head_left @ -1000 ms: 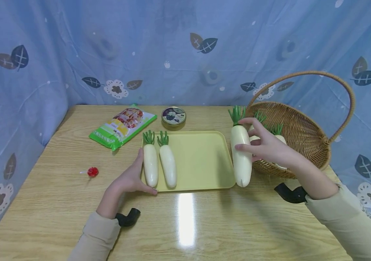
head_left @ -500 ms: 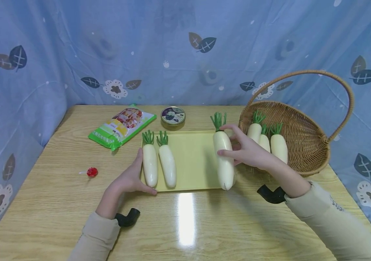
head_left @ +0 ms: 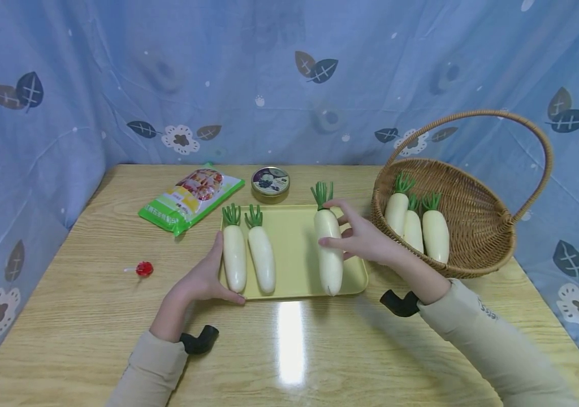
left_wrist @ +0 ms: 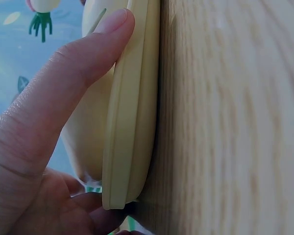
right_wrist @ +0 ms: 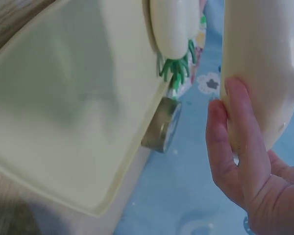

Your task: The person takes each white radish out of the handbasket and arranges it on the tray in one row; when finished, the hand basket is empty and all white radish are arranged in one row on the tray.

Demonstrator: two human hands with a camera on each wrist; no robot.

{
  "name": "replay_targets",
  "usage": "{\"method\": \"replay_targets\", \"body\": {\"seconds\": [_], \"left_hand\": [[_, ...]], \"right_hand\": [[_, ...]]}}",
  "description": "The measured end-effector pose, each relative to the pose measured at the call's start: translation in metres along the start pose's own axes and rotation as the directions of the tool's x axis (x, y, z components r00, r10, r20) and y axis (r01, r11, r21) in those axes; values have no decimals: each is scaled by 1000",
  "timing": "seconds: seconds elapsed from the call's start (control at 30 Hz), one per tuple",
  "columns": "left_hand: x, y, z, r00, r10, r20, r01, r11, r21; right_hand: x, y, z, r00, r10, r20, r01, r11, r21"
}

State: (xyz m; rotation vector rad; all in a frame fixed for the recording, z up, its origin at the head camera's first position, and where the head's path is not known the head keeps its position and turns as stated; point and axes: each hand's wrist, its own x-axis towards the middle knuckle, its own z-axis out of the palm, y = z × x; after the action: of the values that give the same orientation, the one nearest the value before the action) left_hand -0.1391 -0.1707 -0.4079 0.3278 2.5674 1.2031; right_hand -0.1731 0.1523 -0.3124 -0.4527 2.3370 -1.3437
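Note:
My right hand [head_left: 366,240] holds a white radish [head_left: 329,265] with a green leafy top, raised over the right half of the pale yellow tray [head_left: 294,249]. In the right wrist view, the fingers wrap the upper end of this radish [right_wrist: 262,54], apart from the tray [right_wrist: 63,122] beneath. At the tray's left end, my left hand [head_left: 205,277] grips the edge; the left wrist view has its thumb on the tray rim [left_wrist: 125,117] and its fingers round the corner. Two more radishes, one at the far left [head_left: 234,257] and one beside it [head_left: 262,260], lie on the tray.
A tilted wicker basket [head_left: 478,226] with a tall handle stands at the right, several radishes [head_left: 436,234] inside. Behind the tray sit a round tin [head_left: 271,183] and a green food packet [head_left: 193,198]. A red lollipop [head_left: 144,268] lies at the left.
My right hand has carried the radish leftward from beside the basket to over the tray, uncovering the radishes in the basket. The left hand stays on the tray's edge.

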Motion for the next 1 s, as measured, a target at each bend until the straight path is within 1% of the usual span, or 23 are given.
{"method": "replay_targets", "body": {"seconds": [0.23,0.63,0.87,1.0], "left_hand": [[0,0,0,1000,6,2,-6,1000,1],[1,-2,0,1000,1,6,-1,1000,12],[1,-2,1,1000,29,6,-29,999,-29],[1,-2,0,999,34,2,-34,999,-21]], "right_hand": [[13,5,12,1000,-22,20,22,999,26],[33,9,27,999,13,33,-15,998,53],[43,11,37,998,26,56,-31,995,92],[47,11,42,997,23,70,-31,994,108]]}}
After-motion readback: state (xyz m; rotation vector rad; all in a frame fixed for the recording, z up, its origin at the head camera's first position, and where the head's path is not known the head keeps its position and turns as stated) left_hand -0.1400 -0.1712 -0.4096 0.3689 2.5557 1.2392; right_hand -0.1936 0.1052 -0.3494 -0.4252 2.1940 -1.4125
